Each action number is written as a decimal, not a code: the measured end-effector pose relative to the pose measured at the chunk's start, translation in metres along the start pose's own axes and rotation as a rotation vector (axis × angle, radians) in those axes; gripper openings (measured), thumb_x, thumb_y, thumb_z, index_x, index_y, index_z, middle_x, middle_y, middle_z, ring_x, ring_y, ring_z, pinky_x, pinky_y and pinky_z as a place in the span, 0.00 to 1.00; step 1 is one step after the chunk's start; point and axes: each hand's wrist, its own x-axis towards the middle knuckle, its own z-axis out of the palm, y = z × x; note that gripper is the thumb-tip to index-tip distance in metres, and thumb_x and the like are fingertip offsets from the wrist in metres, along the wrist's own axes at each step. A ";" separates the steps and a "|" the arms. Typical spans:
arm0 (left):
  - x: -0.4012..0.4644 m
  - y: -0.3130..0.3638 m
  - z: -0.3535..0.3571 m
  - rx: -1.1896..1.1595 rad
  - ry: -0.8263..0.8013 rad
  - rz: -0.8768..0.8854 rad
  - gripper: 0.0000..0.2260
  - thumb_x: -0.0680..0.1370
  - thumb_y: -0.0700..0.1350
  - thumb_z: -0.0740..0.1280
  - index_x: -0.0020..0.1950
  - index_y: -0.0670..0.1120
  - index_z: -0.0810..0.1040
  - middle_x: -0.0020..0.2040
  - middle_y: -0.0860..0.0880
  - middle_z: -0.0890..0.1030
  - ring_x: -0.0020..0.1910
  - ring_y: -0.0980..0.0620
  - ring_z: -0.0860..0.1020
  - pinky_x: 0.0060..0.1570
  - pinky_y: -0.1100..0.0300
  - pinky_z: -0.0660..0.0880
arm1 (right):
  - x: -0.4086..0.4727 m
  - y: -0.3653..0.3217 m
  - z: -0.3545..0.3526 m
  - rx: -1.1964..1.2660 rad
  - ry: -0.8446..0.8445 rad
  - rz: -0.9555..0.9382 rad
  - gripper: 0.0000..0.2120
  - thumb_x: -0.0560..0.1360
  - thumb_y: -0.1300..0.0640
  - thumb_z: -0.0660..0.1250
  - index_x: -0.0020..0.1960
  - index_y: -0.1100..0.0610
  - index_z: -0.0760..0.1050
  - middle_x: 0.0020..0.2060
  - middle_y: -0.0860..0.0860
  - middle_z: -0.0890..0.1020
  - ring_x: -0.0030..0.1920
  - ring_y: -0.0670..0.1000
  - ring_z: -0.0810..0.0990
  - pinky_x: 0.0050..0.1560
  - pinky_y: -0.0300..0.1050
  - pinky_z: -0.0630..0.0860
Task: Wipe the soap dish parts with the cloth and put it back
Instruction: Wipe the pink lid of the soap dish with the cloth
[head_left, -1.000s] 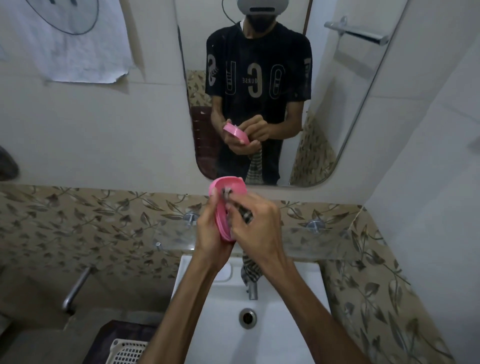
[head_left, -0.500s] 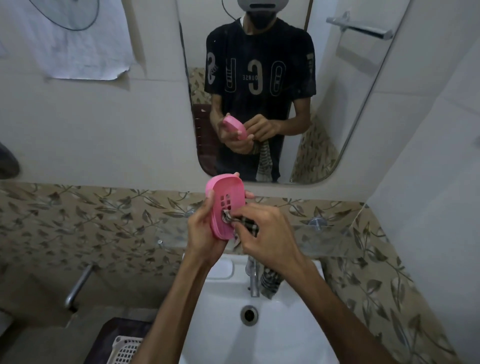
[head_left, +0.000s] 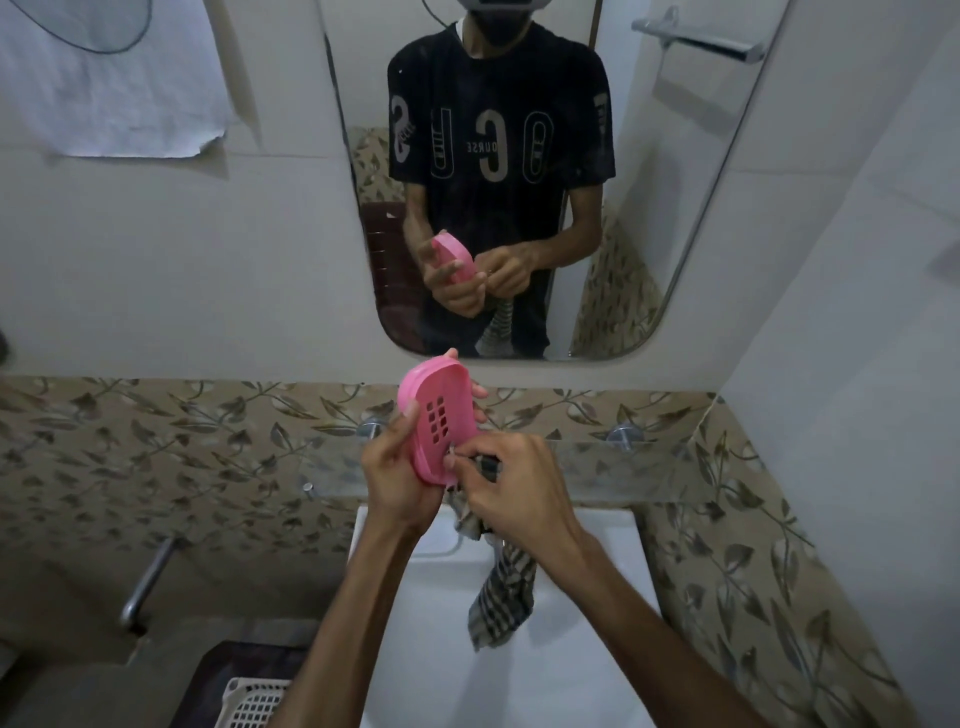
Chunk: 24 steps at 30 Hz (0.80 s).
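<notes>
My left hand (head_left: 397, 480) grips a pink soap dish part (head_left: 435, 410) with a grid of square holes, held upright above the sink with its inner face turned toward me. Pressed against the dish's lower edge is my right hand (head_left: 511, 488), closed on a striped cloth (head_left: 501, 592). The rest of the cloth hangs down below my right hand over the basin. Part of the dish's lower end is hidden by my fingers.
A white sink (head_left: 587, 649) lies below my hands, with a glass shelf (head_left: 623, 470) on metal pegs just behind them. A mirror (head_left: 649, 208) hangs above. At lower left are a wall tap (head_left: 148, 584) and a white basket (head_left: 254, 704).
The dish has turned so its holed inner face shows more fully. My right hand with the cloth has slid down to the dish's lower edge, and more cloth hangs free.
</notes>
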 end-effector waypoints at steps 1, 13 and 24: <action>0.001 -0.001 0.000 0.009 -0.004 0.012 0.33 0.79 0.58 0.69 0.80 0.44 0.69 0.62 0.37 0.81 0.58 0.41 0.79 0.61 0.48 0.78 | -0.001 0.001 0.001 -0.045 0.029 -0.004 0.05 0.77 0.54 0.75 0.45 0.53 0.88 0.40 0.47 0.88 0.36 0.46 0.82 0.39 0.43 0.80; 0.008 -0.003 -0.001 0.001 0.063 0.043 0.32 0.77 0.58 0.67 0.76 0.42 0.74 0.60 0.34 0.79 0.52 0.38 0.79 0.55 0.46 0.77 | -0.002 -0.005 0.019 0.495 -0.050 0.159 0.05 0.78 0.59 0.74 0.45 0.57 0.88 0.38 0.55 0.88 0.39 0.60 0.85 0.44 0.57 0.83; -0.001 -0.024 0.009 0.059 0.281 -0.064 0.26 0.86 0.59 0.56 0.70 0.42 0.81 0.66 0.39 0.83 0.67 0.45 0.82 0.60 0.57 0.81 | 0.021 -0.014 0.019 0.737 0.141 0.173 0.06 0.81 0.57 0.72 0.51 0.48 0.87 0.47 0.47 0.90 0.49 0.47 0.90 0.51 0.40 0.84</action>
